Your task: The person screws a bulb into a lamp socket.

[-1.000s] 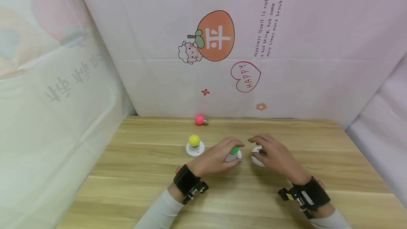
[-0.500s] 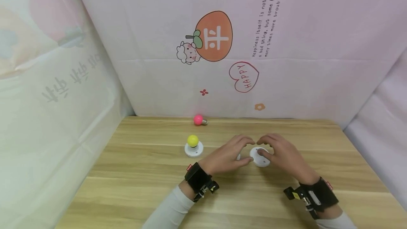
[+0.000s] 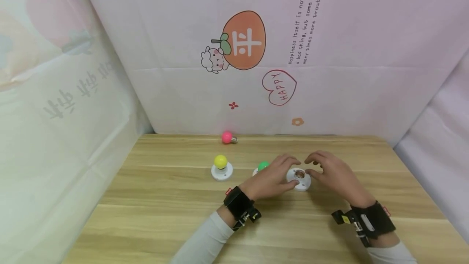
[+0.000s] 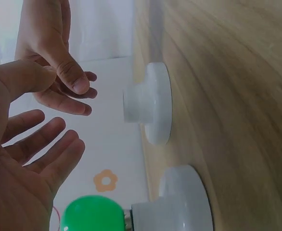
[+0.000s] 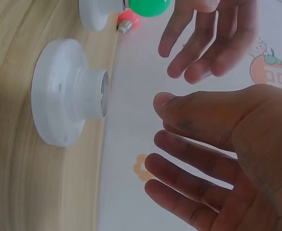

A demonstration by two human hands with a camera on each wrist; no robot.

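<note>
My left hand (image 3: 270, 179) and right hand (image 3: 336, 174) flank the empty white plastic lamp socket (image 3: 299, 177) on the light wooden table (image 3: 154, 199), one on each side. Both hands have relaxed, spread fingers, holding nothing; wrist views show clear gaps to the socket. Palms face inward, wrists low over the table. Green round bulb in its white socket (image 3: 262, 167) sits just behind my left hand.
</note>
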